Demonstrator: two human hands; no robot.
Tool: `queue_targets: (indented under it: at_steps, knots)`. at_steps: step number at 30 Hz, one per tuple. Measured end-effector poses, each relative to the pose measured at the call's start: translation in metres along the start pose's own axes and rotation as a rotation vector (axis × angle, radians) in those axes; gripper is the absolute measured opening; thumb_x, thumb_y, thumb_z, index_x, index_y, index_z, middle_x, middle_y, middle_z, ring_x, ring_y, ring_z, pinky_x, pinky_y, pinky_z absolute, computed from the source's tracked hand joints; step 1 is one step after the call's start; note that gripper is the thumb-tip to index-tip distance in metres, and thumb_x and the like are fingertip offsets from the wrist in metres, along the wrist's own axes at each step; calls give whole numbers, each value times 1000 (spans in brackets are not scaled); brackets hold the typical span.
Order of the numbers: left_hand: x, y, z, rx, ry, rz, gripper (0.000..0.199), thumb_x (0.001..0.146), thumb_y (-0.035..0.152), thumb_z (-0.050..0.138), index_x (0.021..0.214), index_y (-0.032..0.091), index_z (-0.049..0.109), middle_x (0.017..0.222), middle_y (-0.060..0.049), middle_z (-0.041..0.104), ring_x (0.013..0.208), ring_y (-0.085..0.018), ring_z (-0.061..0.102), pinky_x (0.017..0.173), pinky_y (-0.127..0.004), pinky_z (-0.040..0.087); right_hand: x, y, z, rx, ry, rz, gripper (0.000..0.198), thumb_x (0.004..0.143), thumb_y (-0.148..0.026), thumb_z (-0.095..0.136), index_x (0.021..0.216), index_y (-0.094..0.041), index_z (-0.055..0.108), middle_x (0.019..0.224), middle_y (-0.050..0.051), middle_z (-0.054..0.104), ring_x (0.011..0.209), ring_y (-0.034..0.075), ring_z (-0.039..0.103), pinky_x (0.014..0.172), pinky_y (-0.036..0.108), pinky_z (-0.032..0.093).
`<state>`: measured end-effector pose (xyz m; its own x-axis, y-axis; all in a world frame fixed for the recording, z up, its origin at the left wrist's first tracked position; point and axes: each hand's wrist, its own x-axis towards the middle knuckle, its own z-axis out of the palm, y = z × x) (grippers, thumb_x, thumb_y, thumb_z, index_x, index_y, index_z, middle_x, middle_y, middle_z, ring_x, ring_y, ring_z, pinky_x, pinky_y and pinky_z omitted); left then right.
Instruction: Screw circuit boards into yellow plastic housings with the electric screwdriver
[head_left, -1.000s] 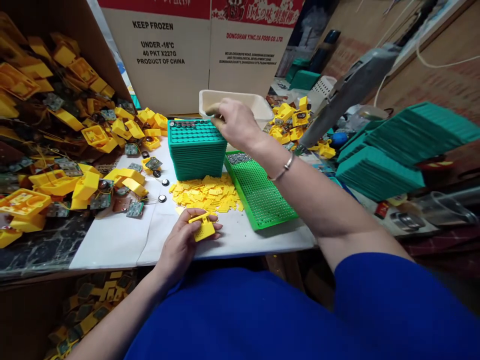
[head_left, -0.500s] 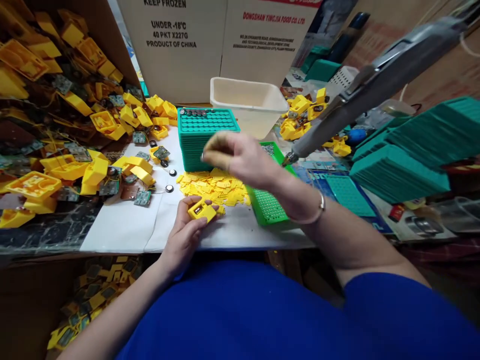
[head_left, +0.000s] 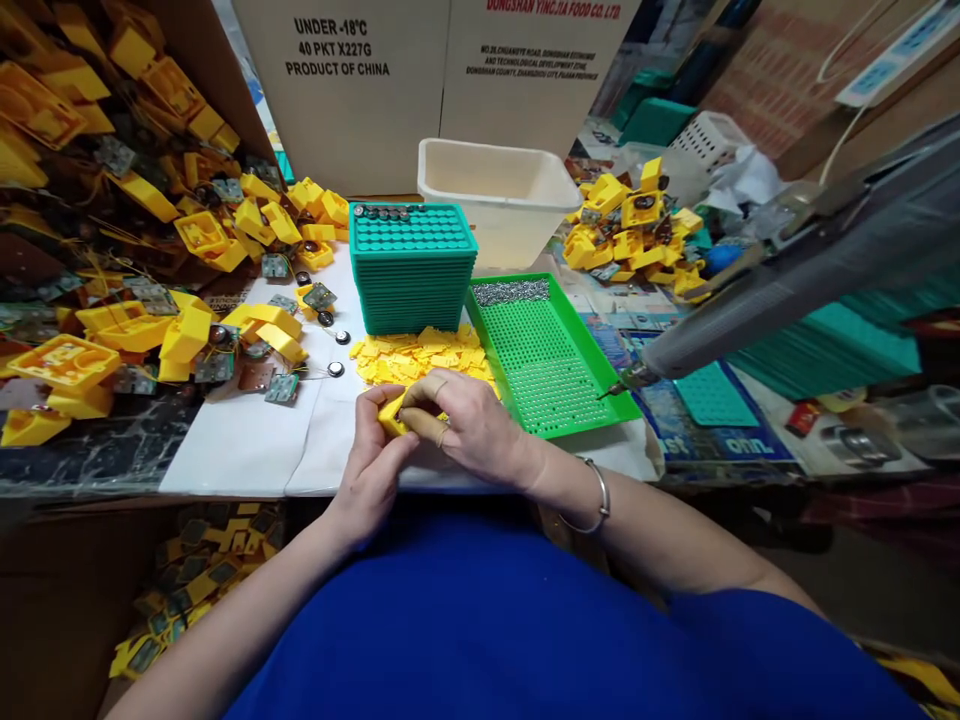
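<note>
My left hand (head_left: 367,480) grips a small yellow plastic housing (head_left: 391,416) low over the white-covered table. Against that housing, my right hand (head_left: 484,430) pinches with covered thumb and fingertips; whatever sits between them is hidden. Just beyond both hands lies a heap of flat yellow plastic pieces (head_left: 420,352). Behind the heap stands a stack of teal trays (head_left: 412,290), with several small round dark parts (head_left: 382,212) along the top one's back edge. A green perforated tray (head_left: 626,408) lies to the right, small metal screws (head_left: 514,291) gathered at its far end.
A grey power screwdriver (head_left: 712,330) slants in from the right, its tip over the green tray. Yellow housings with circuit boards (head_left: 191,340) pile up at left; another pile (head_left: 637,225) is at back right. A white plastic tub (head_left: 499,185) stands before a carton (head_left: 360,120).
My right hand has come down from in front of the teal stack to the yellow housing in my left hand. The screwdriver now appears farther right and lower; the green tray shows more fully.
</note>
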<state>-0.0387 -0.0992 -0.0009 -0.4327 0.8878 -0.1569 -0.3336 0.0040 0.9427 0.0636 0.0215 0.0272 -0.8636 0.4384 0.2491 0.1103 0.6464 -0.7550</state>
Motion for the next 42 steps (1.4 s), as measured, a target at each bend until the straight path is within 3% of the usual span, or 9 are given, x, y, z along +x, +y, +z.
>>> queue_targets:
  at_steps: [5,8,15,20,25,28,33,38,42]
  knots:
    - [-4,1,-10,208,-80,68,30,84,26,64,113,25,57,117,-3,60,111,-22,52,98,-34,39,9,5,-9,235,-157,327,33,73,-34,77,78,-19,48,64,-7,52,58,8,48,57,23,36]
    - [-5,4,-19,116,-126,-41,26,86,32,63,110,23,60,122,-6,62,115,-25,56,97,-37,44,23,9,-24,228,-352,317,27,80,-36,72,75,-16,55,66,-4,56,60,8,49,59,23,37]
    - [-5,13,-30,-59,-87,-130,23,88,35,64,103,19,60,98,-8,73,86,-23,71,67,-32,58,61,9,-22,-671,-325,55,22,94,-22,51,102,-14,70,106,12,67,92,20,60,70,30,37]
    - [-2,17,-29,-83,-74,-116,21,87,32,64,101,17,60,96,-8,74,86,-22,72,68,-31,59,72,1,-8,-835,-453,49,29,93,-15,43,104,-11,70,106,15,67,90,23,63,67,32,39]
    - [3,17,-25,-155,-70,-158,15,86,24,62,99,16,59,96,-9,74,85,-23,73,70,-33,59,68,5,-19,-540,-315,46,27,91,-13,49,111,-13,66,108,11,70,93,20,64,78,32,46]
    - [7,18,-22,-195,-73,-171,15,85,22,62,98,16,59,95,-9,75,83,-24,73,67,-32,59,50,9,-25,-10,-117,71,19,86,-15,60,103,-15,66,98,5,72,90,15,66,82,29,49]
    - [11,18,-13,-246,-117,-158,15,82,19,64,96,17,61,87,-5,74,77,-21,73,60,-29,59,7,8,-23,705,-49,219,19,76,-27,74,83,-17,60,73,-3,66,67,10,66,65,24,53]
    - [11,21,-2,-247,-216,-141,14,83,22,63,96,17,61,82,-5,73,76,-22,72,59,-30,59,-15,13,-22,611,-20,141,26,77,-37,77,77,-15,62,71,-1,65,65,9,64,65,24,52]
    - [15,24,-3,-167,-334,-216,13,84,24,62,94,16,61,73,-6,72,67,-20,70,53,-26,56,-20,24,-24,169,62,-354,14,87,-27,66,78,-17,65,73,2,67,67,11,63,63,24,49]
